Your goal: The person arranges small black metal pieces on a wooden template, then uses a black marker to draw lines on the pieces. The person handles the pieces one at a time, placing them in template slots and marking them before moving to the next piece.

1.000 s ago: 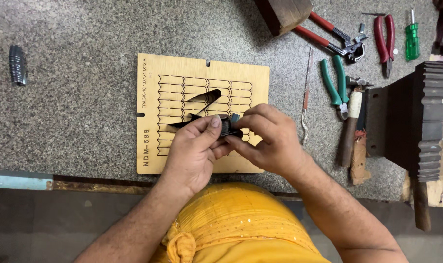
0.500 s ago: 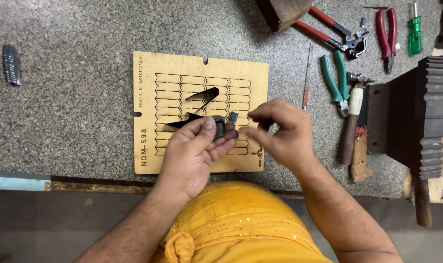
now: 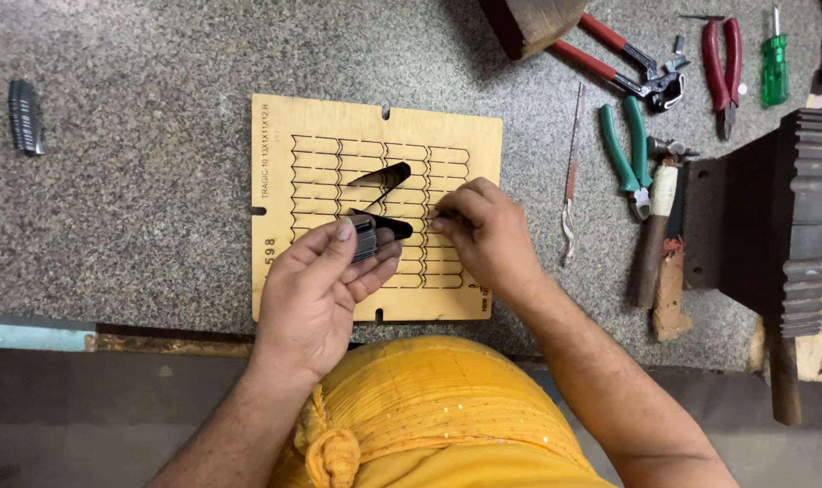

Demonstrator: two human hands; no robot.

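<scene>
Centrally in the frame lies a plywood die board [image 3: 375, 117], flat on the speckled grey surface [image 3: 140, 181], with a laser-cut grid of thin slots. The left hand [image 3: 325, 289] sits over the board's lower left, palm up, its fingers closed around a small stack of short grey metal strips [image 3: 364, 238]. The right hand [image 3: 483, 230] rests on the grid's right part, its fingertips [image 3: 443, 217] pinched together and pressed to a slot; whether a strip sits between them cannot be made out. Two dark bent blades [image 3: 388, 176] stand out of the slots near the grid's middle. By the look of it the work is at an early stage: nearly every slot shows empty, and the stack in the left hand is far from used up. At the upper left lies another bundle of strips [image 3: 25, 116]. To the right are green-handled pliers [image 3: 623, 145], red-handled pliers [image 3: 725, 68], a green screwdriver [image 3: 774, 68] and a hammer [image 3: 653, 226].
</scene>
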